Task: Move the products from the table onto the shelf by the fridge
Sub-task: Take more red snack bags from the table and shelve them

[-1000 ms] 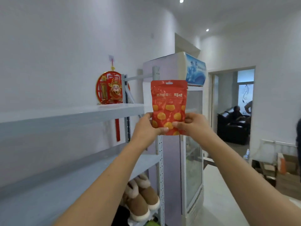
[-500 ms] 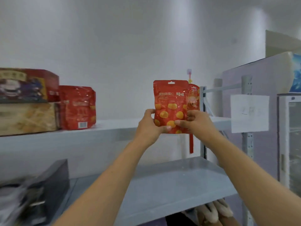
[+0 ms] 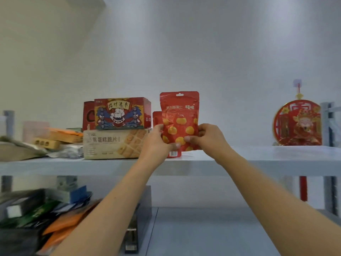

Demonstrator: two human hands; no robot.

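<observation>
The left hand (image 3: 156,143) and right hand (image 3: 208,139) are pinching the shiny red plastic snack bag (image 3: 180,115), holding it upright over the pale grey metal shelf's (image 3: 258,159) front edge, beside the tan cardboard box (image 3: 110,145). Next, I think, it needs setting down gently, then letting go.

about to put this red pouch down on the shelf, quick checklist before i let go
1. Grip: left hand and right hand both pinch the red pouch low on its sides: ok.
2. Pouch upright, printed front facing out: ok.
3. Free space: bare upper shelf to the pouch's right, well short of the red ornament: ok.
4. Gap to the second red pouch standing just behind it: cannot tell.
5. Pouch bottom resting on the shelf: cannot tell.
6. Neighbouring stack steady, red box sitting level on the beige box: ok.
</observation>
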